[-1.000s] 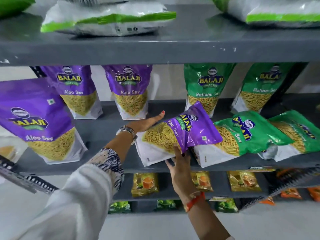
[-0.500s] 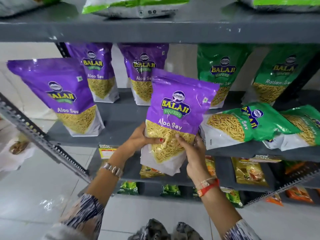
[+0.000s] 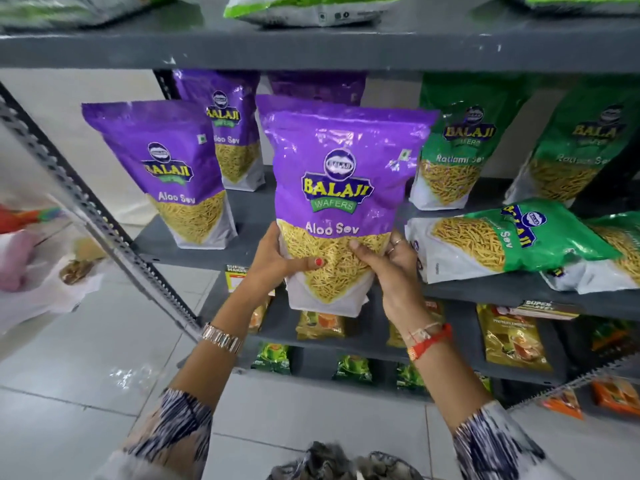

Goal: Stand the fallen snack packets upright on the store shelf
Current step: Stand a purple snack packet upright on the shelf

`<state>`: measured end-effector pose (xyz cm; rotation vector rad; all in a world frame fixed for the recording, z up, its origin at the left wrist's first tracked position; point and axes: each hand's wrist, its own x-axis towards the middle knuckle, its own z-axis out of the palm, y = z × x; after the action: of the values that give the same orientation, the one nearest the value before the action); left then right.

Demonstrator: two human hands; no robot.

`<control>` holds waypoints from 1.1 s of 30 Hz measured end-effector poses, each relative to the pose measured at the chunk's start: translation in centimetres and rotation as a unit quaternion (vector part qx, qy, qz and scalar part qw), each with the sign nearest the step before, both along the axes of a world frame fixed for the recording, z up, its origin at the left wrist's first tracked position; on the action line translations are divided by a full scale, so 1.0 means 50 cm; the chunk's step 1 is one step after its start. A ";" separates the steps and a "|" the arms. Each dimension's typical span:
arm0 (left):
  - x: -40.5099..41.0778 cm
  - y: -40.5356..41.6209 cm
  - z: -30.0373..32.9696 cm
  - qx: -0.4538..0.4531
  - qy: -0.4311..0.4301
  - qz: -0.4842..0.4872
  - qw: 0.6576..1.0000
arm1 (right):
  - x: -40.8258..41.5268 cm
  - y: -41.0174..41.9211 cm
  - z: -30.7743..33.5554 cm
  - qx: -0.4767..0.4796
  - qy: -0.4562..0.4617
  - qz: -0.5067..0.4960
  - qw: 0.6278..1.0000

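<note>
A purple Aloo Sev packet [image 3: 341, 188] is held upright in front of the grey middle shelf [image 3: 242, 249], its base below the shelf's front edge. My left hand [image 3: 277, 261] grips its lower left side and my right hand [image 3: 391, 268] its lower right side. A green Ratlami Sev packet [image 3: 502, 244] lies on its side on the shelf just right of my right hand, and a second fallen green packet [image 3: 620, 251] overlaps it at the frame's right edge.
Purple packets stand at the left front [image 3: 166, 174] and behind [image 3: 232, 133]. Two green packets stand at the back right [image 3: 457, 147], [image 3: 571, 147]. The upper shelf [image 3: 311, 50] carries flat white-green bags. Lower shelves [image 3: 374, 327] hold small packets. A slanted metal rail [image 3: 104, 230] crosses the left.
The purple packet went from lying tilted on the shelf to upright in both hands, raised off the shelf. My view shifted right and down.
</note>
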<state>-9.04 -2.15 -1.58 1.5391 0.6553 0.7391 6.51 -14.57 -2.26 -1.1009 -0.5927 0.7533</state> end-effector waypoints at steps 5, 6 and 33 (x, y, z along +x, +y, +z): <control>0.013 0.088 -0.018 0.028 0.000 0.033 0.999 | 0.011 0.100 -0.014 -0.005 -0.040 0.018 0.999; 0.017 0.107 -0.021 0.037 0.001 0.037 0.999 | 0.016 0.120 -0.017 -0.004 -0.049 0.019 0.999; 0.111 0.027 -0.103 0.292 -0.116 0.276 0.908 | 0.050 0.045 -0.060 0.001 -0.134 -0.340 0.931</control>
<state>-3.47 -0.79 -6.72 1.7715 0.7353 1.6405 9.00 -12.35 -5.25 -1.3104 -0.3916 -0.0014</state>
